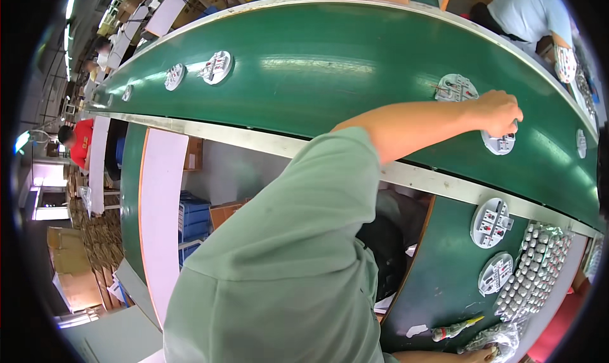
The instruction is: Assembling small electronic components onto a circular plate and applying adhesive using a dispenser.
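My left arm, in a pale green sleeve, stretches right across the green conveyor belt (304, 43). At its end my left hand (497, 112) is closed on the upper edge of a round white plate (498, 143) fitted with small parts; the fingers hide part of it. Just beyond it lies another round white plate (457, 88) with thin reddish wires. Low at the right, my right hand (487, 355) is at a clear plastic bag (507, 335), fingers drawn together. What they hold is hidden. Beside the bag lies a slim tool (451, 330) with a yellow end.
Two fitted round plates (491, 223) (495, 274) lie on the green side table (438, 261), next to a sheet of many small grey parts (534, 268). More plates (217, 67) sit farther left on the belt. Co-workers (530, 11) are across the belt and far left.
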Available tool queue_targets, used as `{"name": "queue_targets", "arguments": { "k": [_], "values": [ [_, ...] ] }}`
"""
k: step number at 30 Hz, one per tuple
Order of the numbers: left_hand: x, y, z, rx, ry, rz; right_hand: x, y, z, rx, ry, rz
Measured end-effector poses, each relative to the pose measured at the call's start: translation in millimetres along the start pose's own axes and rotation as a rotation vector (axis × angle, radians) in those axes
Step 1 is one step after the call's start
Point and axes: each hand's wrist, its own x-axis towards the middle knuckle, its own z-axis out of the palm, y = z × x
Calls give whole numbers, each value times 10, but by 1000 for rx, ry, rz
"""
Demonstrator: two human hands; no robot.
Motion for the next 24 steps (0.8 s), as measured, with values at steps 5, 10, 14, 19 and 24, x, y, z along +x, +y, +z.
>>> {"name": "queue_targets", "arguments": {
  "k": [5,10,14,19,24],
  "values": [
    [421,-255,-137,-38,-428,-39,37,-272,28,-110,-78,-289],
    [201,136,-301,210,-349,318,87,-35,-848,-991,-117,-86],
    [-834,906,-947,-100,-97,157,-46,-203,-565,-916,83,-181],
    [-1858,1742,-156,-319,-205,221,-389,-1604,-112,19,196,98],
    [-2038,1935,213,-250,-214,316,-1671,-2756,91,42,-395,70]
  ]
}}
